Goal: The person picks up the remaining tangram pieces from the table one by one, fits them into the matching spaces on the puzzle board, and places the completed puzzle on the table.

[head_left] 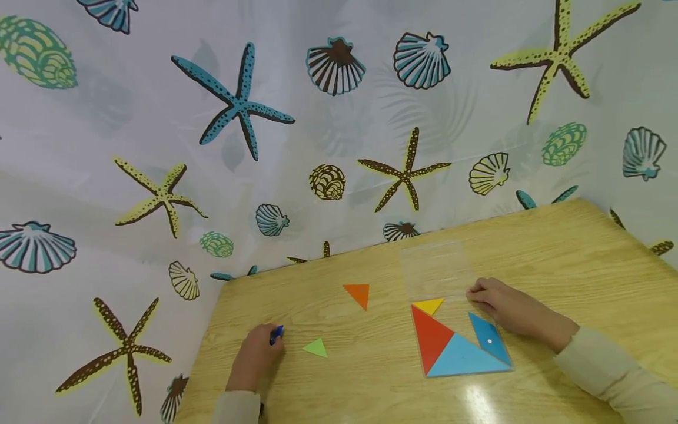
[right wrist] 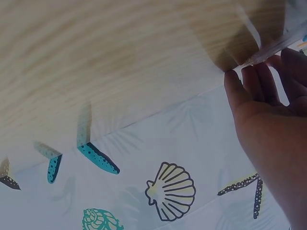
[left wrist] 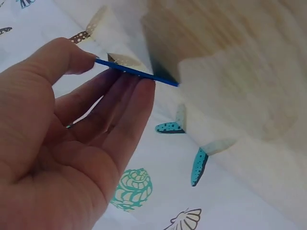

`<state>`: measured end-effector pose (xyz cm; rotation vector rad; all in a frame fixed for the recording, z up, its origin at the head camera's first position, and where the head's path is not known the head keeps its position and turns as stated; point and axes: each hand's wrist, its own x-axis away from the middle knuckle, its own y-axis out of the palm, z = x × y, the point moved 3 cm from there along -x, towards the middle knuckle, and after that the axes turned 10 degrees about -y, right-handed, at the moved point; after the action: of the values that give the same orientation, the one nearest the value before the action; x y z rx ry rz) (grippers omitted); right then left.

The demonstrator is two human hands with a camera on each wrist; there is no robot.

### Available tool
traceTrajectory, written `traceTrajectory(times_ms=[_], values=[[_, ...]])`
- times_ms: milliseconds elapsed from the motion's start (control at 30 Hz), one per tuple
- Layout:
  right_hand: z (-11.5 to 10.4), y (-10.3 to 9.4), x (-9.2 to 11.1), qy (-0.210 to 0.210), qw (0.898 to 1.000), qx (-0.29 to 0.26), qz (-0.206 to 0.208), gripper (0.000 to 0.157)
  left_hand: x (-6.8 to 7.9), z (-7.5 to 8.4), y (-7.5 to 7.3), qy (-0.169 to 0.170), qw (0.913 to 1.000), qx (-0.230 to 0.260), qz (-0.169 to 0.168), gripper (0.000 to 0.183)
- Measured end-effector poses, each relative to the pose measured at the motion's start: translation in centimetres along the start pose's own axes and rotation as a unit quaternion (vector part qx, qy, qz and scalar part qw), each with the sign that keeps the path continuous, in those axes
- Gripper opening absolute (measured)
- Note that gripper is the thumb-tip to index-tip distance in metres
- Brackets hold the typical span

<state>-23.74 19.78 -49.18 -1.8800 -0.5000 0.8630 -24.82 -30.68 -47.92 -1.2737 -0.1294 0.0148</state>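
My left hand (head_left: 255, 356) pinches a dark blue flat tangram piece (left wrist: 139, 73) between thumb and fingertips; the left wrist view shows it edge-on. A light green triangle (head_left: 317, 348) lies just right of that hand, and an orange triangle (head_left: 360, 294) farther back. At the right, my right hand (head_left: 500, 306) holds the near right corner of a clear plastic sheet (head_left: 436, 268), its thumb and fingers about the edge. In front of the sheet, a yellow triangle (head_left: 430, 305), a red triangle (head_left: 431, 337), a light blue triangle (head_left: 466, 356) and a blue parallelogram (head_left: 489, 340) lie grouped together.
A light wood table (head_left: 371, 388) bears all the pieces. Behind it and at both sides hangs a white curtain (head_left: 296, 194) printed with starfish and shells, meeting the table's back edge. Glare shows on the table near the front.
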Motion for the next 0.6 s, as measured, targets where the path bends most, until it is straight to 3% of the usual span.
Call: traceTrajectory(times_ms=[167, 333, 600], values=[[0.0, -0.1, -0.1, -0.001, 1.0, -0.003, 0.003, 0.025, 0.4, 0.6, -0.8, 0.0, 0.9998, -0.016, 0.01, 0.017], [-0.1, -0.1, 0.0, 0.001, 1.0, -0.004, 0.004, 0.025, 0.9, 0.9, -1.2, -0.003, 0.9983, -0.019, 0.056, 0.022], [-0.4, -0.2, 0.0, -0.002, 1.0, -0.004, 0.008, 0.026, 0.7, 2.0, -0.7, 0.024, 0.9941, 0.084, 0.065, 0.023]])
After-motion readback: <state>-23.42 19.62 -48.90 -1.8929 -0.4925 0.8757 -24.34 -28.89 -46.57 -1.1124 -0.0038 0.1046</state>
